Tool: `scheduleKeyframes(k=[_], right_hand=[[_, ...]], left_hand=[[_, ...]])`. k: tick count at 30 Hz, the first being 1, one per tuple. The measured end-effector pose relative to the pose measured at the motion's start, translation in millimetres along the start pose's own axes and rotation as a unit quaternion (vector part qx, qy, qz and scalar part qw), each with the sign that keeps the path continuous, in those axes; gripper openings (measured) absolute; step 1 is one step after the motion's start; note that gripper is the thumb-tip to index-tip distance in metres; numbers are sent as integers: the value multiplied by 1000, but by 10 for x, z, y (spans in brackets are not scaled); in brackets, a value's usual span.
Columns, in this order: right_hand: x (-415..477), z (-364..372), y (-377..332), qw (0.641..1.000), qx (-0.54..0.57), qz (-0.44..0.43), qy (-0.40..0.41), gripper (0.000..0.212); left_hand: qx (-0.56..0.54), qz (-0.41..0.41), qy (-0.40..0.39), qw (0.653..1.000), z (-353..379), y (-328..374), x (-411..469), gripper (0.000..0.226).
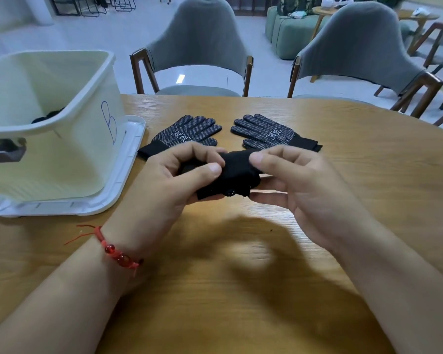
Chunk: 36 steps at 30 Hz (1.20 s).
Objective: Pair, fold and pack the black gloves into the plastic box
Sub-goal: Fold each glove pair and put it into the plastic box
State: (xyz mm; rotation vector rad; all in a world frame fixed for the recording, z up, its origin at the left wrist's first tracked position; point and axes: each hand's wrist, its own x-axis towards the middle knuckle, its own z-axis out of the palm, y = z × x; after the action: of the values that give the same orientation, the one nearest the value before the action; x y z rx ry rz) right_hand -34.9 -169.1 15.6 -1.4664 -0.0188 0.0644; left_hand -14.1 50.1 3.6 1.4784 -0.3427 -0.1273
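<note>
Gripping the folded glove bundle [237,172] above the desk [241,277], the left hand [179,175] and right hand [292,185] pinched it from either side, covering its ends. Beyond lay a dotted glove [187,132] and a second glove [266,132], flat and apart. The plastic box [62,139] stood at left on its lid [128,162]; its wall hid most of the dark contents.

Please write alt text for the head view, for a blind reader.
Left hand and right hand hold a black glove bundle over the table. Two dotted gloves lie flat behind it; a plastic box stands left.
</note>
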Motion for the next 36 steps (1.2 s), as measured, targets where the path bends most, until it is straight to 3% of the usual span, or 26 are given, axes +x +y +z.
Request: scheduleKeyframes(k=[4, 7, 10, 15, 19, 26, 29, 33, 36], right_hand=[[-22, 206, -46, 995, 11, -77, 58, 21], [-30, 370, -94, 991, 24, -116, 55, 20], [-27, 559, -119, 988, 27, -143, 47, 24], [33, 896, -258, 982, -38, -181, 23, 44], [122, 1234, -516, 963, -168, -209, -32, 28], [468, 1770, -873, 954, -186, -199, -127, 15], [653, 1985, -955, 949, -194, -211, -129, 15], [907, 2288, -1033, 921, -275, -238, -137, 15], [1031, 2471, -1142, 868, -380, -262, -186, 22]], left_hand=[[-33, 29, 31, 999, -35, 99, -83, 36], [-86, 10, 86, 993, -77, 250, -140, 48], [-55, 23, 113, 992, -161, 438, -238, 35], [84, 118, 154, 977, -491, 678, -376, 22], [187, 158, 188, 951, -846, 868, -443, 20], [171, 174, 217, 945, -1376, 1141, -559, 24], [149, 177, 246, 941, -1530, 1174, -581, 25], [155, 173, 301, 925, -1743, 1149, -558, 26], [215, 174, 336, 900, -1864, 1095, -539, 28]])
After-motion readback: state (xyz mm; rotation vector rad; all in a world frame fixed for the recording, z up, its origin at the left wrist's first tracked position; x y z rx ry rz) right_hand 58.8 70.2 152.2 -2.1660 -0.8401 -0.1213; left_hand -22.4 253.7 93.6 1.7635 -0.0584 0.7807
